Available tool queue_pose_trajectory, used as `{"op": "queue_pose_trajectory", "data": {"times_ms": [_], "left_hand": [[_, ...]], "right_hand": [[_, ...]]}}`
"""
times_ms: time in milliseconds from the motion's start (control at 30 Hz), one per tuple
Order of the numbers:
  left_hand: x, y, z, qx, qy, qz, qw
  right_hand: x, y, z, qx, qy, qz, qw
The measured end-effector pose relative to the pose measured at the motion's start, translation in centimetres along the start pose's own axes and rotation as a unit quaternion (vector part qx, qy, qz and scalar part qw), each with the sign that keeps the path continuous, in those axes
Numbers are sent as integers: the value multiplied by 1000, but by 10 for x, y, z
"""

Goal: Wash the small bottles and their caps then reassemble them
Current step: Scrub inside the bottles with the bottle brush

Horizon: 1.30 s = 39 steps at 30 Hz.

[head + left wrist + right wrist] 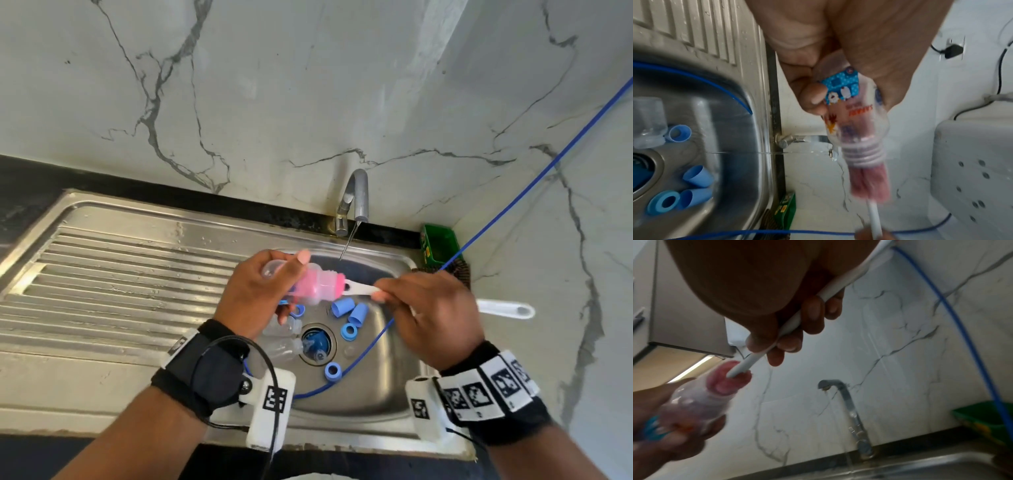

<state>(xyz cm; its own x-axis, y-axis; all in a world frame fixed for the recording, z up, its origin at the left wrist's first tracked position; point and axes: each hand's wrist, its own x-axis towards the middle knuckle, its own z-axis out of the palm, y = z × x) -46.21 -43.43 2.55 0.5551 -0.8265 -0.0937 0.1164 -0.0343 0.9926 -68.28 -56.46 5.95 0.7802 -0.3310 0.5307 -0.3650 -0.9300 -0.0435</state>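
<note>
Fingers round clear bottle (bristly brush)

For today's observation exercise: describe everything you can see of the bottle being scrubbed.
The bottle is small, clear plastic with a threaded neck and printed blue and orange pictures. Uncapped, it lies roughly level above the sink. The left hand grips its body; the pink brush fills it, its white handle pinched by the right hand.

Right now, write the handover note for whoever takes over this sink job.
Left hand grips a clear bottle over the sink.
Right hand holds the brush handle; pink brush head partly inside the bottle.
Tap running.
In the basin: two more bottles, blue caps and rings, all loose.
Done: bottles taken apart.
Left: finish washing, reassemble.
</note>
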Motion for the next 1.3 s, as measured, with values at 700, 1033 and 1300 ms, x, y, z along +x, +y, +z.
{"op": "queue_pose_trajectory", "data": {"times_ms": [700,1033,1300], "left_hand": [[5,-14,13,9,-51,-55,997],[4,-9,21,19,-44,-14,999],[14,-10,10,23,32,15,999]], "right_hand": [[-2,7,6,-24,44,14,999],[-5,9,17,-18,-48,48,997],[-19,10,24,-40,-26,168,985]]}}
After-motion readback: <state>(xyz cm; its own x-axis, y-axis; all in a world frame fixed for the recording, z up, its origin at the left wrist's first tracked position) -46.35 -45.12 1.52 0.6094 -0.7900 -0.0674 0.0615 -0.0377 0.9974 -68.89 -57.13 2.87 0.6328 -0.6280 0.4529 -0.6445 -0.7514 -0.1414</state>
